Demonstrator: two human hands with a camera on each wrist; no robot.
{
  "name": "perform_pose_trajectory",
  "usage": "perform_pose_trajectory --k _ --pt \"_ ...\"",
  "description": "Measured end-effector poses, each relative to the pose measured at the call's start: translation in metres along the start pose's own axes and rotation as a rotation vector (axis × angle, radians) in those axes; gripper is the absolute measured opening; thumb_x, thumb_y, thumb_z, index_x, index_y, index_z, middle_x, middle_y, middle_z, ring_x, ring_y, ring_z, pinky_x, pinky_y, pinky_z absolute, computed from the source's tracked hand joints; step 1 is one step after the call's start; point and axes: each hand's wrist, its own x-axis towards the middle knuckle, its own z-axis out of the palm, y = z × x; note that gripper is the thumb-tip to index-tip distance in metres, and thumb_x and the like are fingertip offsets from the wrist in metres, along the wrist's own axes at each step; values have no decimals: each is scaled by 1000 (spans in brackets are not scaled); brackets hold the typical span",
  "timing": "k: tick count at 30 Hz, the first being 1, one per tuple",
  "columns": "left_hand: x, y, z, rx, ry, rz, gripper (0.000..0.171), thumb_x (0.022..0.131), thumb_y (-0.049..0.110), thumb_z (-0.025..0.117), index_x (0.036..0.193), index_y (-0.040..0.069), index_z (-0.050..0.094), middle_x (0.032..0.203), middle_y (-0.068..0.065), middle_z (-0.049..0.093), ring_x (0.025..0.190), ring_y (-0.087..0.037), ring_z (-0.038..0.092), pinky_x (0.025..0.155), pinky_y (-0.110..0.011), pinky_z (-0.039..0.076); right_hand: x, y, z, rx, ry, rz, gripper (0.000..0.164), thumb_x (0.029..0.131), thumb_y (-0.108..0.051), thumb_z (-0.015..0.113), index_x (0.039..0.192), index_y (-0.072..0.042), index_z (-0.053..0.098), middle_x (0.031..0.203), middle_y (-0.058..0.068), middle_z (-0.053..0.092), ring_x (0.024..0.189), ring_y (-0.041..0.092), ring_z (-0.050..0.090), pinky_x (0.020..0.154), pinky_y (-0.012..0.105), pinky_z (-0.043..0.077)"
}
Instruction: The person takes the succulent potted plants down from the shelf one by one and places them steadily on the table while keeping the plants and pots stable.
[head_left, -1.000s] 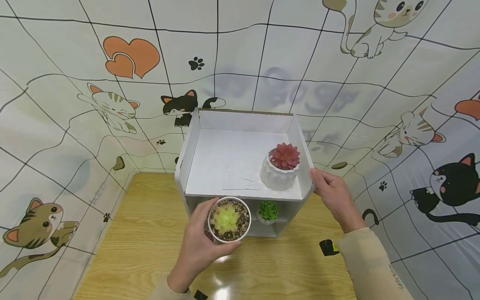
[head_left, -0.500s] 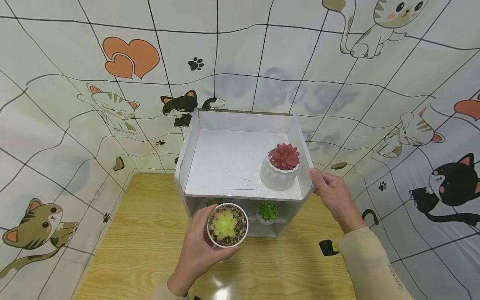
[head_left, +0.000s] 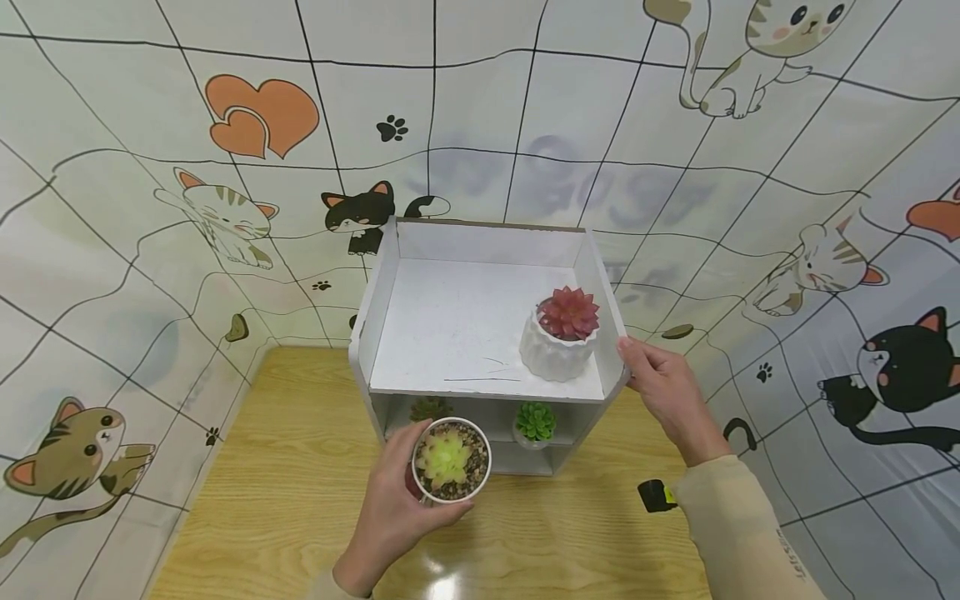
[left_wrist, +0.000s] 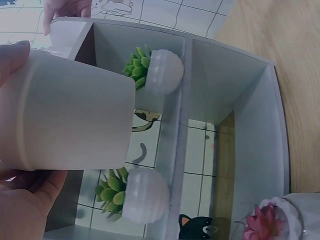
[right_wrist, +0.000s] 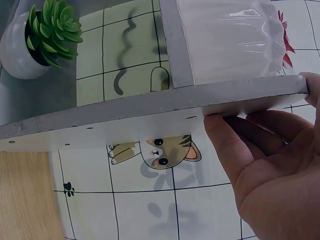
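Observation:
My left hand (head_left: 393, 496) holds a yellow-green potted succulent (head_left: 452, 460) upright in front of a small white shelf unit (head_left: 442, 317). In the left wrist view its plain white pot (left_wrist: 75, 110) fills the near left. My right hand (head_left: 667, 396) grips the unit's right side panel; in the right wrist view its fingers (right_wrist: 227, 145) press the panel's outer face. On the top shelf, at the right, stands a red succulent (head_left: 568, 315) in a white fluted pot. Below it, two green succulents (left_wrist: 162, 72) (left_wrist: 147, 195) in white pots sit on the middle shelf.
A wooden table (head_left: 285, 500) bears the unit. A pink succulent (left_wrist: 264, 222) in a whitish pot shows at the lower corner of the left wrist view. Behind stands a cat-print tiled backdrop (head_left: 487, 108). A small black object (head_left: 657, 496) lies near the right sleeve.
My left hand and its potted succulent have drawn back from the shelf, toward me and slightly left. The left green succulent on the middle shelf has come into view. My right hand stays put.

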Motion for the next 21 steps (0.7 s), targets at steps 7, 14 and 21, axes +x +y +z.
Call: perform_pose_trajectory --k 7,14,21 --pt "-6 -7 3 14 -9 -21 104 52 26 103 142 4 56 138 -9 59 120 -24 58 96 -48 57 0 1 0 7 -3 1 67 108 -50 45 157 -4 41 157 24 44 142 41 47 111 49 43" --pt "-12 -13 7 13 -23 -68 105 52 28 103 142 5 57 134 -4 60 117 -22 59 96 -44 58 0 1 -1 3 -4 5 67 108 -50 44 157 -4 41 157 24 44 142 41 47 110 48 43" --pt "-16 -20 12 -34 -30 -77 106 51 24 103 144 3 55 132 -3 59 115 -22 59 94 -36 59 -1 0 0 7 -7 -6 67 109 -49 44 157 -3 41 157 24 44 142 41 47 110 48 43"
